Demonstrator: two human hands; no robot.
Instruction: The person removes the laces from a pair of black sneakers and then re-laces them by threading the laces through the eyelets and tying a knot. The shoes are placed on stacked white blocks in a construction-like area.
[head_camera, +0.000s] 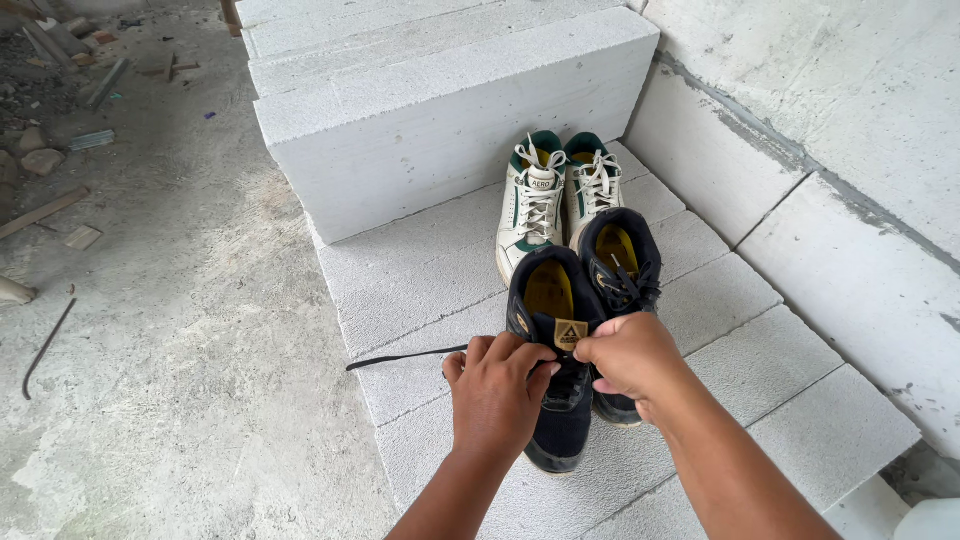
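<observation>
From my feed, the near black shoe (553, 340) lies on the pale block platform (420, 270), toe toward the camera, and both hands sit over its middle, so the lacing area is mostly hidden from me. The left hand (495, 395) is curled with fingers bent down onto the shoe; a black lace (405, 357) runs out leftward from under it across the blocks, so it seems to be pinching that lace, though the contact itself is covered. The right hand (632, 357) is closed into a loose fist just by the shoe's tongue, and I cannot tell what it grips. Touching on the right is the second black shoe (620, 262), its toe concealed behind the right wrist. Just beyond stand a pair of white and green sneakers (560, 195), laced, against a stacked white block (440, 110). The block wall (830, 150) rises right; rubble on the far left floor is too small to read.
</observation>
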